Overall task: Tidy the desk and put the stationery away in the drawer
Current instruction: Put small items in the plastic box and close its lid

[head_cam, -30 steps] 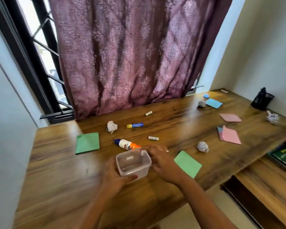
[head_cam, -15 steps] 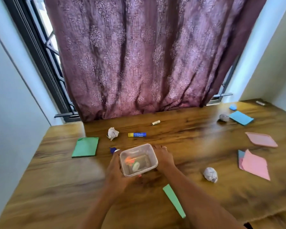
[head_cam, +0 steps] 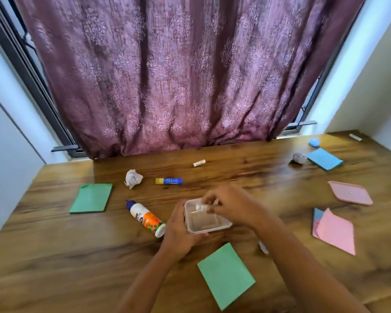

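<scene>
Since the earlier frame, the right hand (head_cam: pixel 230 204) had been brought from the box's side to above its far rim, and the box (head_cam: pixel 203 222) had been drawn clear of the glue bottle (head_cam: pixel 146 219), which lay on the desk (head_cam: pixel 54 256) just beside the left hand (head_cam: pixel 178 231), on its outer side. The box was gripped by the left hand, whose fingers were curled round its left wall. A small white piece (head_cam: pixel 200 207) appeared to be pinched in the right fingertips over the box's opening, though blur hid the detail. The box was judged light and fairly stiff, with thin, smooth walls that could slip or flex. It was best held by opposite walls or under the rim, and kept level once filled. It was seen to be clear, squarish and round-cornered, with no lid on and nothing certain inside. The white piece was judged very light and easily dropped, so a pinch across its short sides would serve. A glue stick (head_cam: pixel 169 181) lay beyond both hands.
</scene>
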The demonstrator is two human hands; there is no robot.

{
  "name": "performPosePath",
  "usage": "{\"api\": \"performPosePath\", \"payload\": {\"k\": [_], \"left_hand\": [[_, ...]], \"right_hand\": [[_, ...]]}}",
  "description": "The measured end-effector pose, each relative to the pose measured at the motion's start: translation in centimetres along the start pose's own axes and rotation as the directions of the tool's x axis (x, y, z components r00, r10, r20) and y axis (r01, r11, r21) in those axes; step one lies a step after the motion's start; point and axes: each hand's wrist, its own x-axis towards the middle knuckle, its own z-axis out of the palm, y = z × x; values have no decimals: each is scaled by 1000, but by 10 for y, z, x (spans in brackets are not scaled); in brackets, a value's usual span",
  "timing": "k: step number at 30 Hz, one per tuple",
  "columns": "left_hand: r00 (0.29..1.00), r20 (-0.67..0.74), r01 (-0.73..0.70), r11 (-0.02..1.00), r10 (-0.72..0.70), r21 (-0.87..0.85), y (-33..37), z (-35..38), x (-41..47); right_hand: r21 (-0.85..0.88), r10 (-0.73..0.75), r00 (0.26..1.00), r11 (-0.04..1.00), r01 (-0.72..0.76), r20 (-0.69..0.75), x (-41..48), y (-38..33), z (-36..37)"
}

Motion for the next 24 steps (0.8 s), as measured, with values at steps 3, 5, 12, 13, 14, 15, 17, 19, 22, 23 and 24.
{"api": "performPosePath", "payload": {"k": [3, 5, 12, 13, 14, 15, 17, 19, 22, 23, 24], "left_hand": [[1000, 21, -12, 1000, 11, 0, -4, 15, 13], [999, 48, -16, 1000, 16, 12, -2, 18, 20], [998, 65, 16, 1000, -15, -25, -6, 20, 41], [998, 62, 18, 1000, -16, -26, -8, 21, 43], [998, 59, 21, 1000, -19, -23, -10, 20, 45], [998, 54, 22, 1000, -21, -22, -11, 20, 48], [999, 37, 23, 999, -23, -23, -16, 20, 53], [999, 11, 35, 999, -34, -37, -17, 17, 58], [998, 4, 68, 996, -68, -51, -15, 11, 64], [997, 11, 78, 995, -78, -54, -14, 9, 66], [996, 16, 86, 995, -85, -52, -14, 7, 67]], "right_hand": [[-289, 24, 990, 957, 17, 138, 11, -2, 24], [-342, 81, 974, 940, -4, 210, 21, 0, 33], [-336, 213, 909, 938, -87, 359, 53, 17, 33], [-331, 216, 904, 939, -89, 370, 56, 18, 32], [-323, 215, 898, 942, -88, 383, 58, 19, 29], [-306, 204, 898, 948, -83, 389, 60, 20, 25], [-224, 148, 917, 972, -66, 372, 67, 25, 15], [-70, 95, 944, 995, -77, 315, 77, 33, 0], [331, 92, 981, 932, -146, 174, 97, 46, -25], [431, 106, 988, 891, -145, 114, 106, 51, -30], [471, 125, 991, 872, -136, 55, 117, 57, -31]]}}
